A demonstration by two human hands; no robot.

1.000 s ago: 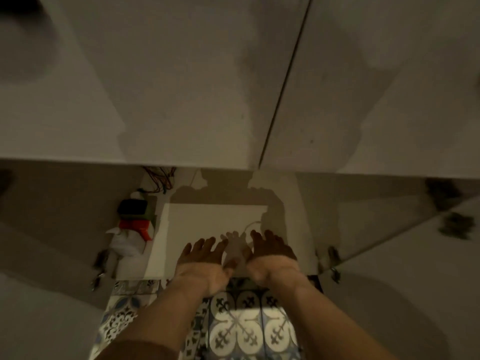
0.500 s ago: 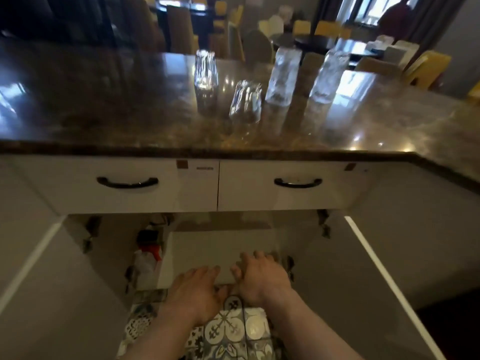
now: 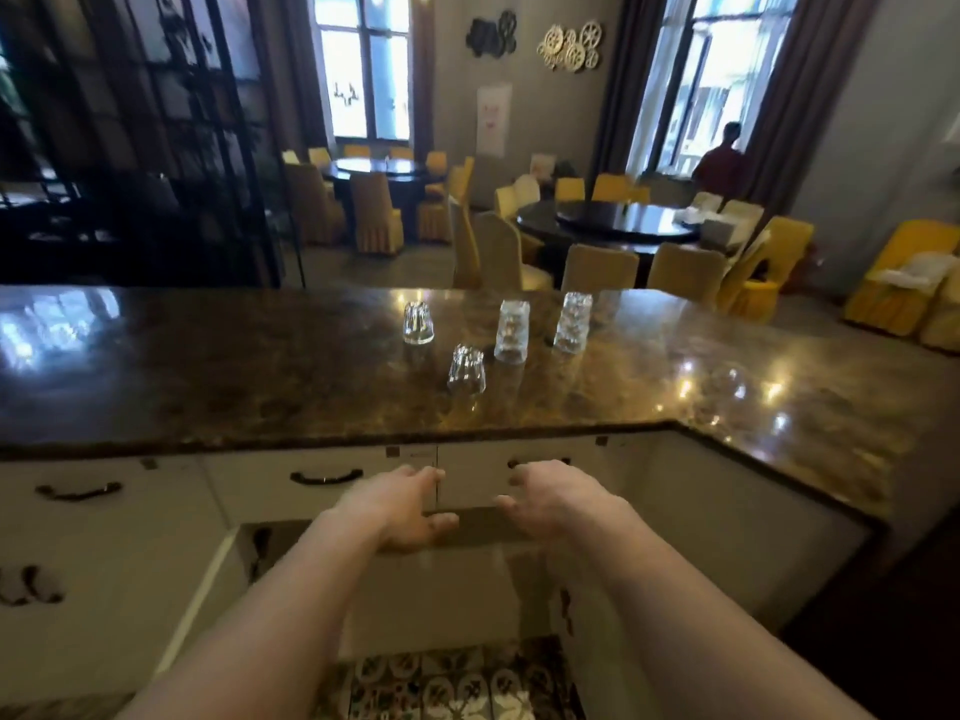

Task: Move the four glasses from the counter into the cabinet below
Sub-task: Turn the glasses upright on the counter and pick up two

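Two tall bright windows [image 3: 363,80] flanked by dark curtains [image 3: 618,96] lit a dining room. Round dark tables [image 3: 608,223] stood ringed by yellow-covered chairs [image 3: 597,270]. Gold gear-shaped ornaments [image 3: 570,46] hung on the grey wall; patterned tiles [image 3: 457,683] covered the floor.

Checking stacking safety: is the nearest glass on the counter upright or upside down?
Upside down: nearest glass widens toward the counter.

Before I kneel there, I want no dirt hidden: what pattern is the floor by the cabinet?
Patterned tiles, dark floral motifs on pale ground, seen in the head view.
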